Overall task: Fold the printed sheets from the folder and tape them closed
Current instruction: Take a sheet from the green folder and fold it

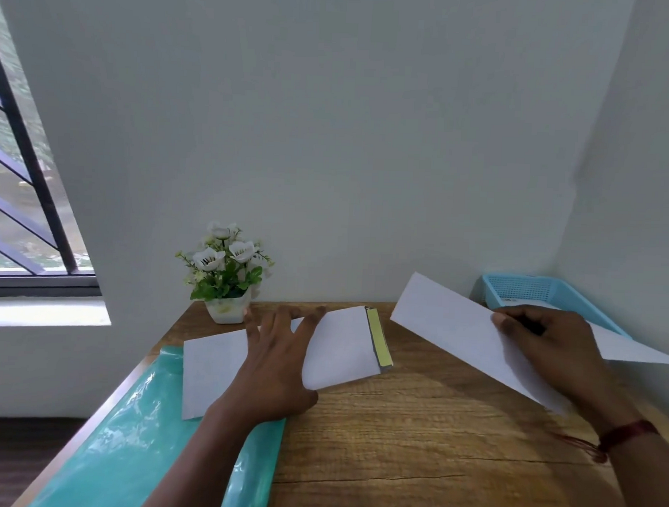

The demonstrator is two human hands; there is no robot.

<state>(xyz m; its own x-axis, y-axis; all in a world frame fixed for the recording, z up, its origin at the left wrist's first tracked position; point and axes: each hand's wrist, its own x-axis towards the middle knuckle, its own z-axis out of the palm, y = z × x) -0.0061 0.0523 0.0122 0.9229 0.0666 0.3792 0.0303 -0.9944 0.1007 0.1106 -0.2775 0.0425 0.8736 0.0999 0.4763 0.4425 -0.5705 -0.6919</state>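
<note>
A white sheet lies on the wooden desk, partly over a teal plastic folder. My left hand rests flat on that sheet with fingers spread. A yellow-green strip runs along the sheet's right edge; what it is I cannot tell. My right hand holds a long folded white sheet tilted above the desk at the right, thumb on top and fingers curled under it.
A small white pot of artificial flowers stands at the desk's back edge. A light blue mesh tray sits in the back right corner against the wall. A barred window is at far left. The desk's left edge drops to the floor.
</note>
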